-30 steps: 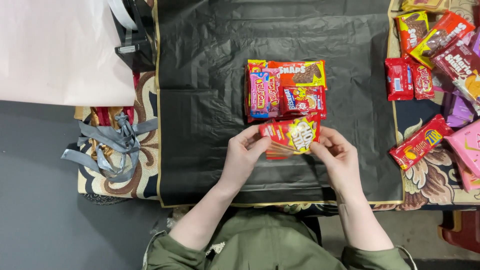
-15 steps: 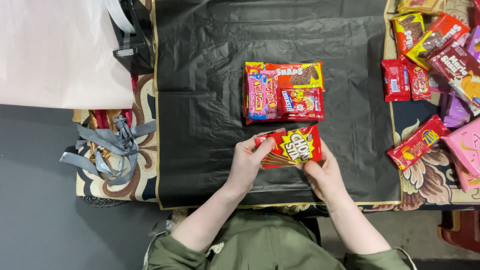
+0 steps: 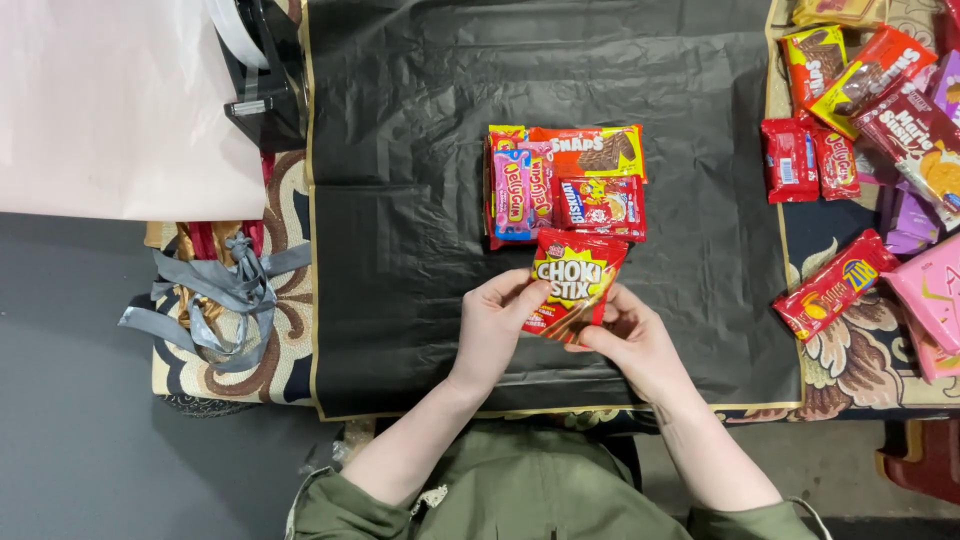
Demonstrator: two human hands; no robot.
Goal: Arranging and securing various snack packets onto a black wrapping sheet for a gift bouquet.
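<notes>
Both hands hold a red and yellow snack packet above a black wrapping sheet. My left hand pinches its left edge and my right hand grips its lower right corner. The packet is tilted, its top edge almost touching a neat stack of snack packets lying in the middle of the sheet: a pink one, an orange one and a red one on top.
Loose snack packets lie scattered at the right on a patterned cloth. A red bar packet lies near the sheet's right edge. Grey ribbon sits at the left, pale pink paper at upper left, a tape dispenser beside it.
The packet has turned from lying across to standing more upright in my hands. Both hands have shifted slightly toward me and the right hand moved to its lower corner.
</notes>
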